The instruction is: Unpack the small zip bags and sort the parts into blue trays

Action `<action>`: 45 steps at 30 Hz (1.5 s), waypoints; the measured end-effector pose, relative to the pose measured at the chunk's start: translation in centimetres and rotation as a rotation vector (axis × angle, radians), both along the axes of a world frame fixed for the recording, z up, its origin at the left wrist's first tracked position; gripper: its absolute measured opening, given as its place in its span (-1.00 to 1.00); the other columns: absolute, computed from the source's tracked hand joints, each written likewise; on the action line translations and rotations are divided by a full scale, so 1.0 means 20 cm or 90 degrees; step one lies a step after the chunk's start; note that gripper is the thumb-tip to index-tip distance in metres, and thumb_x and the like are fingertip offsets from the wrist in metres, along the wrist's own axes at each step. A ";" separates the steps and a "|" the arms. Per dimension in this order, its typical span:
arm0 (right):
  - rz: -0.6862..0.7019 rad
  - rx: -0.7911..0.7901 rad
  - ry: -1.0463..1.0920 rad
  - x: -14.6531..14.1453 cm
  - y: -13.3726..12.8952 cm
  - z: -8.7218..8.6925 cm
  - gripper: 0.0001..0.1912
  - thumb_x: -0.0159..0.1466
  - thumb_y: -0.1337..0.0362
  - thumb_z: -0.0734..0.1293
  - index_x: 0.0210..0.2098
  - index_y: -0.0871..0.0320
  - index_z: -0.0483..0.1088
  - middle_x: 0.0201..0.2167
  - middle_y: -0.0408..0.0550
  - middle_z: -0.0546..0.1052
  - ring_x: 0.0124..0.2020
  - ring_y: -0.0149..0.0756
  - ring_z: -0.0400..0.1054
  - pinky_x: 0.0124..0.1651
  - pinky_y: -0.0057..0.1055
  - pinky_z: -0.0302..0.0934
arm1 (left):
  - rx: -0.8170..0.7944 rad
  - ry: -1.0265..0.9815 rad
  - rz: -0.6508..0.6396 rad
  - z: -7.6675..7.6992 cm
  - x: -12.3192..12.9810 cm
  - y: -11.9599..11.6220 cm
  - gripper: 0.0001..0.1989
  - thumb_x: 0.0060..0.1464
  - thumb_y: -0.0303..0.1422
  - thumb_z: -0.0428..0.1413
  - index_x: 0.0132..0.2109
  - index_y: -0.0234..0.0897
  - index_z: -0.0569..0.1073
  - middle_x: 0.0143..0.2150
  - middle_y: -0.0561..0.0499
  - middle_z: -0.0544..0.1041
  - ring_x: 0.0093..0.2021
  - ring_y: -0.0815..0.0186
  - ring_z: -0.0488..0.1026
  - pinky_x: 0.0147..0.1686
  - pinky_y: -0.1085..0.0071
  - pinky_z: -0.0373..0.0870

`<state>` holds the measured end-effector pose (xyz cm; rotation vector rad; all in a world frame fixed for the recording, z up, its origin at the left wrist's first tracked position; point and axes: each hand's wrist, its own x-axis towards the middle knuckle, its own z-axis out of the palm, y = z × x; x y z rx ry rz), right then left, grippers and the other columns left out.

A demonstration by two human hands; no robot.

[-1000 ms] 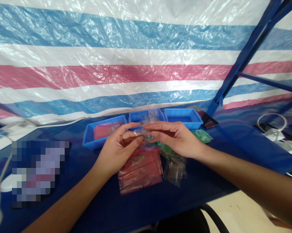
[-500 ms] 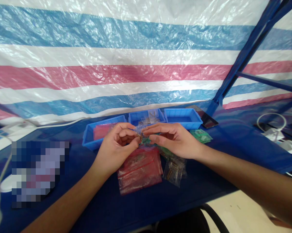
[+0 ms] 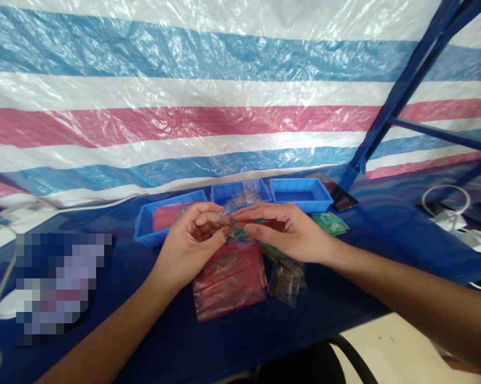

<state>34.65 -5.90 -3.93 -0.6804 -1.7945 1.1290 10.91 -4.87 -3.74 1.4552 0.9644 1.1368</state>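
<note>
My left hand (image 3: 194, 234) is closed in a pinch on a small clear plastic bag (image 3: 221, 220), whose contents are too small to make out. From the right, my right hand (image 3: 288, 230) reaches its fingertips up to the bag, its thumb apart from the stretched fingers. Below both hands lies a red plastic bag (image 3: 230, 285). Beside it on the right is a clear bag of brass-coloured pieces (image 3: 286, 281). Green plastic bags (image 3: 239, 233) show between and under the hands, partly hidden.
Behind the hands stand a left blue tray (image 3: 144, 216) with a red bag, a middle blue tray (image 3: 220, 193) with clear bags, and a right blue tray (image 3: 300, 205). A green bag (image 3: 330, 223) and a dark phone-like slab (image 3: 343, 198) lie right. Striped sheeting (image 3: 208, 122) hangs behind.
The clear bag has folded back towards my left palm, with less of it standing up between the hands. My right fingertips have shifted slightly left. The trays and other bags stay put.
</note>
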 end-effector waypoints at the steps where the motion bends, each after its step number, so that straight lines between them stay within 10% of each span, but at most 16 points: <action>1: 0.002 0.000 0.000 0.00 0.00 0.00 -0.72 0.49 0.17 0.43 0.14 0.02 0.66 0.21 0.00 0.67 0.24 -0.11 0.57 0.31 -0.16 0.45 | -0.009 -0.009 -0.003 0.00 0.00 0.00 -0.56 0.03 -0.34 0.47 -0.02 -0.22 0.46 -0.23 0.06 0.68 -0.19 0.28 0.64 -0.11 0.38 0.54; 29: -0.002 0.013 -0.032 -0.01 -0.01 0.00 -0.71 0.49 0.19 0.42 0.15 0.01 0.66 0.17 -0.01 0.68 0.19 -0.11 0.59 0.28 -0.16 0.47 | 0.062 0.051 -0.060 0.01 -0.02 -0.01 -0.87 0.24 -0.34 0.29 -0.13 -0.26 0.53 -0.27 0.04 0.56 -0.31 0.32 0.49 -0.25 0.41 0.41; 45: 0.005 0.000 -0.034 -0.01 -0.02 0.00 -0.71 0.48 0.21 0.44 0.15 0.05 0.65 0.17 0.02 0.68 0.16 -0.11 0.60 0.22 -0.18 0.48 | 0.032 0.028 -0.079 0.00 -0.03 0.00 -0.71 0.16 -0.27 0.39 -0.08 -0.26 0.51 -0.25 0.03 0.62 -0.30 0.31 0.55 -0.24 0.44 0.46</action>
